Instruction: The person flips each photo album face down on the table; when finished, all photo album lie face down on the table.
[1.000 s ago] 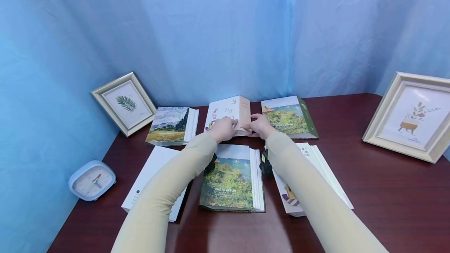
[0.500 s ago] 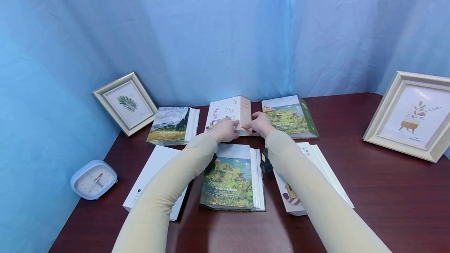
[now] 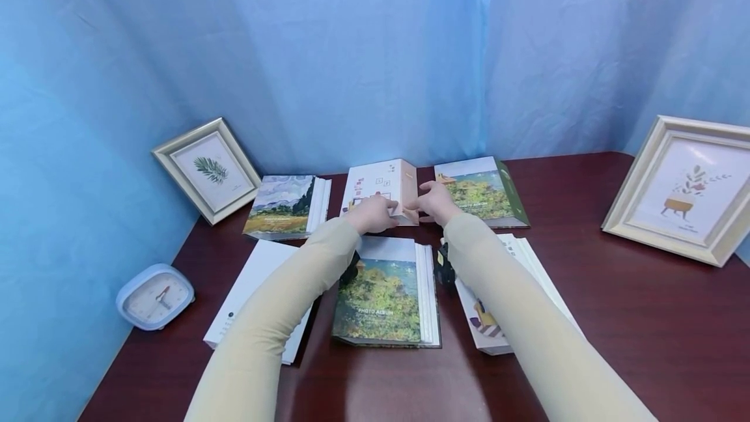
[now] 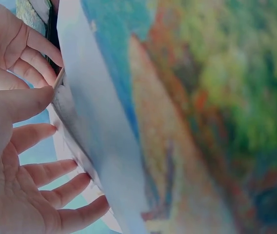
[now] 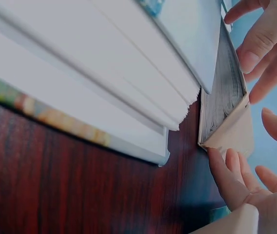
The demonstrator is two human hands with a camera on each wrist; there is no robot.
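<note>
A white photo album [image 3: 366, 178] with a pale pink spine lies at the back middle in the head view. My left hand [image 3: 370, 215] rests at its near edge, fingers spread and fairly straight in the left wrist view, the tips touching the edge. At the spine's near corner is my right hand [image 3: 438, 203]; in the right wrist view its extended fingers [image 5: 221, 178] touch the pink spine [image 5: 233, 129] from the side. Just in front of both hands lies a landscape-cover photo album [image 3: 381, 298], pages facing right.
Landscape albums flank the hands: one with a mountain scene [image 3: 281, 204], another with a green spine [image 3: 512, 191]. Nearer lie a white album [image 3: 252, 279] and a partly covered one [image 3: 489, 337]. A blue clock [image 3: 155, 296] and two picture frames, left [image 3: 208, 168] and right [image 3: 682, 191], stand outward.
My right hand has risen slightly at the album's spine, its fingers shifting a little. My left hand stays at the near edge, and the album has hardly moved.
</note>
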